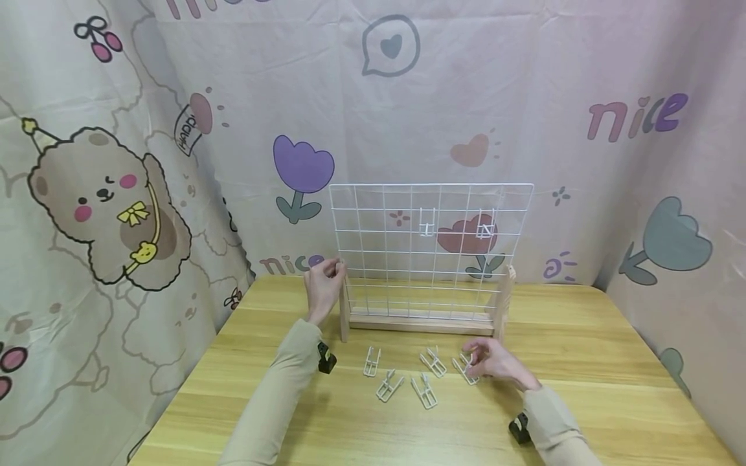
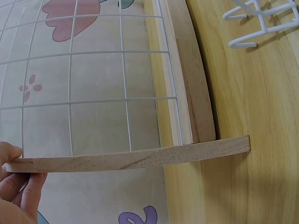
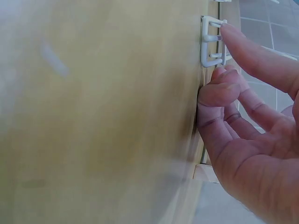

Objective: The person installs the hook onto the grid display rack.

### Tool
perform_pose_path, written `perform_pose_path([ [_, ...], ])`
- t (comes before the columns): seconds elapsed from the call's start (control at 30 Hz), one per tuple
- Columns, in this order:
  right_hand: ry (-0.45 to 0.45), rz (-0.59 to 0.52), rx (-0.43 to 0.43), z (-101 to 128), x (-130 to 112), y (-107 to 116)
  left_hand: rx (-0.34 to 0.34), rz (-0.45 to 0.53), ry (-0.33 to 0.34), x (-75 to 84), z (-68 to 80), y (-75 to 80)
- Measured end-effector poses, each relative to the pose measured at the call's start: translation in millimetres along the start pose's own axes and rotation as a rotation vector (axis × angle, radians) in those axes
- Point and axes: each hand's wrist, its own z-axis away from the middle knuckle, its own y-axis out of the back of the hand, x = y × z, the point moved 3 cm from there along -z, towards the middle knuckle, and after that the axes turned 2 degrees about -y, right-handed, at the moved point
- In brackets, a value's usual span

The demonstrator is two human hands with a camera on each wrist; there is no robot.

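Pale yellow wood makes up the table (image 1: 583, 362), hemmed in by a pinkish curtain (image 1: 524, 97) printed with a bear, tulips and the word "nice". From the head view, a white wire grid (image 1: 430, 249) stands upright in a wooden base (image 1: 419, 321) toward the back of the table, with two small white clips hung on its upper right squares. The left hand (image 1: 323, 285) curls round the top of the grid's left wooden upright. In front of the grid lie loose white wire hooks (image 1: 402, 378), and the right hand (image 1: 495, 361) rests among them, fingertips on the rightmost hook (image 1: 466, 369). From the left wrist, the wooden upright (image 2: 140, 158) runs across the frame, fingers (image 2: 18, 179) pinching its end, wire squares behind it and another hook (image 2: 252, 23) on the table beyond. From the right wrist, the table is a blur; bent fingers (image 3: 224, 98) touch the hook (image 3: 212, 42) against the wood, not yet closed around it.
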Motion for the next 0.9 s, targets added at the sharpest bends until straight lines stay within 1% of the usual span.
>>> perform_pose_path([
  [0.23, -0.025, -0.015, -0.014, 0.0, 1.5, -0.3, -0.004, -0.006, -0.003, 0.3, -0.5, 0.2],
  [0.37, -0.013, -0.021, -0.018, 0.7, 1.8, -0.4, -0.005, -0.011, -0.002, 0.6, -0.5, 0.2],
  [0.47, -0.022, -0.022, -0.015, 1.1, 2.4, -0.3, -0.001, -0.016, -0.004, 0.7, -0.1, 0.1],
  [0.73, -0.036, 0.027, 0.011, 0.7, 3.6, 0.4, 0.002, -0.028, -0.004, 0.2, 0.1, -0.4],
  [0.9, -0.038, 0.045, 0.008, 1.6, 3.3, 0.0, -0.003, -0.024, -0.003, -0.1, -0.3, -1.0],
])
